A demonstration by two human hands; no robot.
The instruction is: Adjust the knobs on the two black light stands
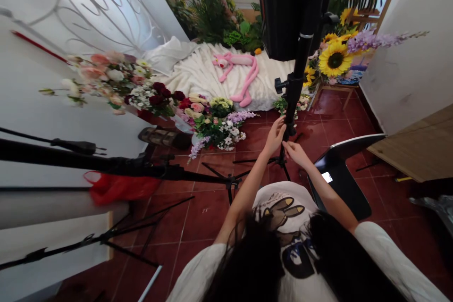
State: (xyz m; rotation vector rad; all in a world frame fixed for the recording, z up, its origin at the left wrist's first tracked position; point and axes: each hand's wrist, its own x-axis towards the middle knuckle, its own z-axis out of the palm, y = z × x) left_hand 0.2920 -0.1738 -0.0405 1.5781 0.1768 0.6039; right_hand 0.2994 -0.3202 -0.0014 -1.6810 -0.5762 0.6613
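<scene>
Stand (293, 96): black, a pole rising ahead of the person, with a bulky black fixture (283, 14) at its top and a knob (280, 86) jutting from its left side.
Left hand (274, 138): raised to the stand's lower pole, long fingers up along its left side; they look to be touching it, but whether they are closed around it cannot be told.
Right hand (296, 153): just below the left hand, thumb and fingertips drawn together at the stand's lower pole; what they pinch, if anything, is too small to tell.
Plush toy (249, 60): pink and long-limbed, lying beyond the stand and to its left, on creamy white bedding (207, 73).
Flowers (219, 125): mixed bunches in pink, white, purple and dark red, left of the stand; yellow sunflowers (335, 60) and purple sprays to its right.
Headboard (102, 9): curled pale metal, far to the left of the stand.
Chair (345, 191): black, right of the stand, with a small bright rectangular object (327, 177) on it.
Bag (122, 188): red, well to the left of the stand, behind a black pole (194, 176).
Floor (198, 212): dark red tiles around the stand's legs.
</scene>
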